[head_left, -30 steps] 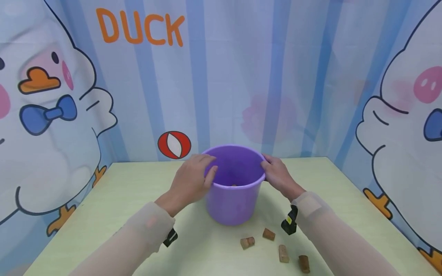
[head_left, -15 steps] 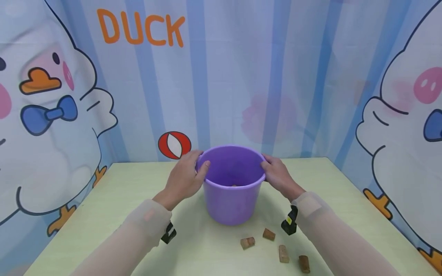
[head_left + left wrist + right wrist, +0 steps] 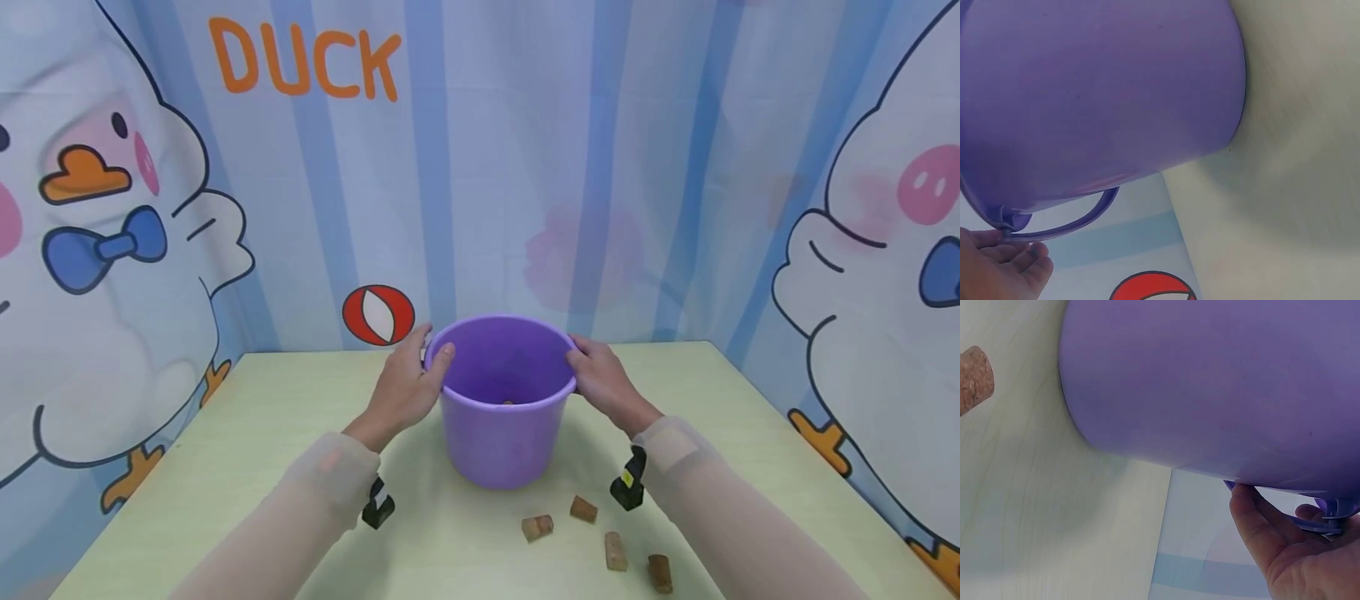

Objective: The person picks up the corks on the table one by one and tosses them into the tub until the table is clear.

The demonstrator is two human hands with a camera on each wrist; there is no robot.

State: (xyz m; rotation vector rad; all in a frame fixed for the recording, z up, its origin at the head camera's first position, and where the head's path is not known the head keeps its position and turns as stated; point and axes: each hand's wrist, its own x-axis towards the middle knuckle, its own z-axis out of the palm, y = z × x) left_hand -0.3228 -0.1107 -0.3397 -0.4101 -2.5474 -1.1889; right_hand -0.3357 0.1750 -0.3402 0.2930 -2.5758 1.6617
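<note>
A purple plastic bucket [image 3: 501,446] stands upright on the table. At its left rim is my left hand [image 3: 401,390], the thumb resting by the edge and the fingers fairly straight outside. The left wrist view shows those fingers [image 3: 1025,259] touching the handle [image 3: 1079,224] near its pivot; the handle hangs down on the far side. My right hand [image 3: 606,382] grips the right rim, and in the right wrist view its fingers [image 3: 1257,522] curl round the handle's end beneath the rim. Something small and brownish shows inside the bucket, mostly hidden by the front wall.
Several corks lie in front of the bucket at the right, among them one cork [image 3: 537,527] near the middle and another cork [image 3: 660,573] by the front. The pale table [image 3: 300,400] ends at a striped curtain [image 3: 495,167] with duck figures.
My left hand has shifted left along the rim, its thumb drawing back from over the opening, and its index finger now points up. The bucket moved slightly left at first. My right hand stays put.
</note>
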